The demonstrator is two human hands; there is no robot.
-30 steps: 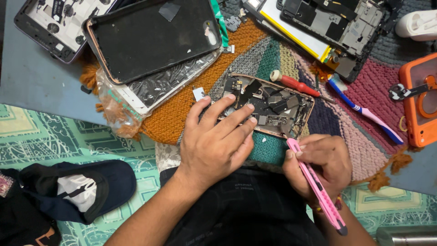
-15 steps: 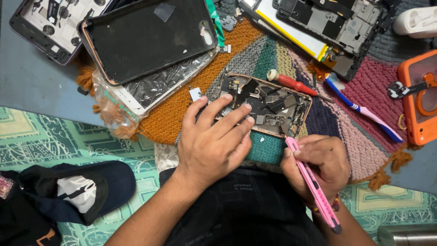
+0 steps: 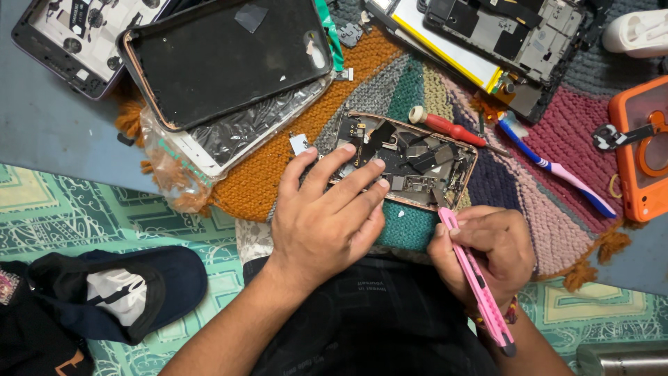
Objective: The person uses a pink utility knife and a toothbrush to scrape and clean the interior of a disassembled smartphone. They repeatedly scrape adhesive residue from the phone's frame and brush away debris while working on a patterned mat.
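A green patterned floor covering [image 3: 62, 209] is seen left of the knitted mat [image 3: 278, 167]; a dark cap [image 3: 132, 292] lies on it; a grey-blue counter [image 3: 49, 132] carries the mat; on the mat's middle an opened phone frame [image 3: 410, 160] is pressed by the left hand [image 3: 327, 216], fingers spread flat; just right, a pink knife [image 3: 476, 282] is clamped by the right hand [image 3: 487, 251]; a red screwdriver [image 3: 449, 127] and toothbrush [image 3: 557, 170] rest beyond; an orange case [image 3: 643, 150] lies at the mat's right edge.

The opened phone [image 3: 403, 160] lies on the knitted mat [image 3: 278, 174], the screwdriver [image 3: 449, 129] just behind it (toothbrush [image 3: 557, 170] further right).
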